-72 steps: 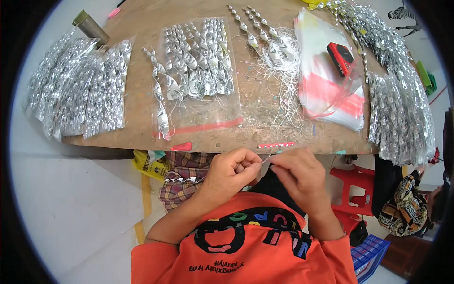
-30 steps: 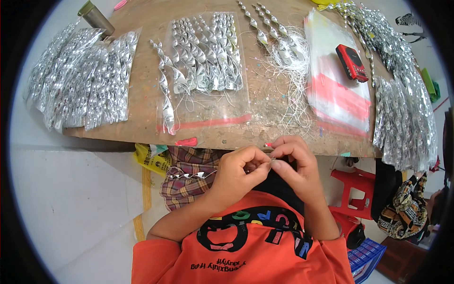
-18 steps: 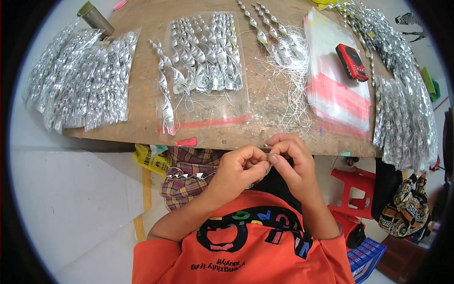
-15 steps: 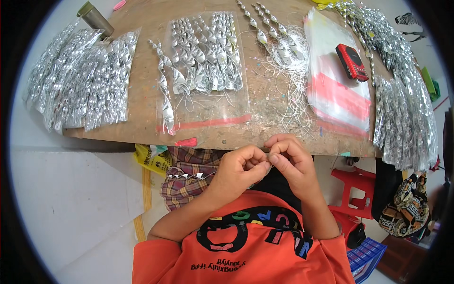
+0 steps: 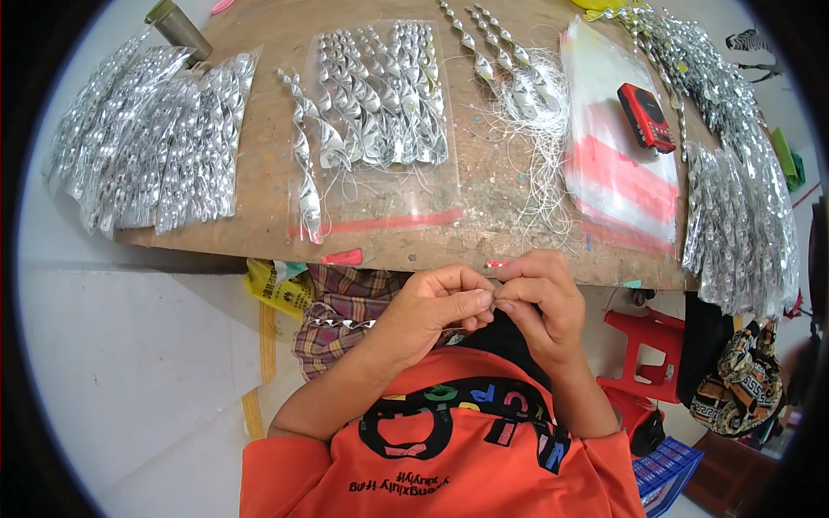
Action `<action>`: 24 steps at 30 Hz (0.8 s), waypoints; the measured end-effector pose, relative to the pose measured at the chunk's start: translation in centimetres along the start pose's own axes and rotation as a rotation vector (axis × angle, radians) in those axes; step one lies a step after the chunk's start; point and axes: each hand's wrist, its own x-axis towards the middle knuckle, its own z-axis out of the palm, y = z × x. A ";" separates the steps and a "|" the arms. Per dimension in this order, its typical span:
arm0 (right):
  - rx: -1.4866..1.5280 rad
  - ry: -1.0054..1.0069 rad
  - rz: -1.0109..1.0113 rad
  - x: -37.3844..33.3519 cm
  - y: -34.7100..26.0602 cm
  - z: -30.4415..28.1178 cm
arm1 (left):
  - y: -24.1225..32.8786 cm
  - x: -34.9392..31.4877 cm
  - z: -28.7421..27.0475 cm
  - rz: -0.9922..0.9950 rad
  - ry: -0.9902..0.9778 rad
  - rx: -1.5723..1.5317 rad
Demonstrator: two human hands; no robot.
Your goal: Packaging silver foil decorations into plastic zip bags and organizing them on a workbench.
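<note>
In front of the table edge my left hand (image 5: 439, 304) and my right hand (image 5: 544, 298) meet at their fingertips. Both are closed in a pinch on something small, mostly hidden by the fingers. Below and left of them a thin twisted silver strip (image 5: 338, 323) lies across checked cloth (image 5: 332, 350) over my lap; its right end passes behind my left hand. On the table beyond, wider silver spiral strips (image 5: 380, 95) with white strings lie in a row on a clear plastic bag (image 5: 393, 194). Another silver spiral (image 5: 304, 164) rests along the bag's left side.
Packed silver spirals (image 5: 160, 142) cover the table's left; more hang over its right edge (image 5: 738, 229). White strings (image 5: 544, 164) trail beside stacked clear bags (image 5: 609, 186) bearing a red device (image 5: 646, 118). A metal cup (image 5: 177, 30) lies back left. A red stool (image 5: 639, 354) stands right.
My fingers have shifted their pinch; the left fingers now reach out flatter toward the right fingertips. My right hand has turned slightly. The thread seen beside the thin strip is now mostly hidden.
</note>
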 end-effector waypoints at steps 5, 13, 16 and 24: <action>0.321 0.077 0.256 -1.0 0.2 -0.2 | 0.4 -0.4 0.3 0.034 0.004 0.097; 0.092 0.018 0.185 -1.1 -0.7 0.2 | 0.6 -0.9 1.2 0.119 0.063 0.225; 0.066 0.007 0.150 -1.0 -0.8 -0.1 | 0.4 -0.9 1.4 0.149 0.102 0.253; -0.184 0.025 0.001 -0.7 -1.0 -0.1 | 0.0 -0.7 1.4 0.170 0.130 0.406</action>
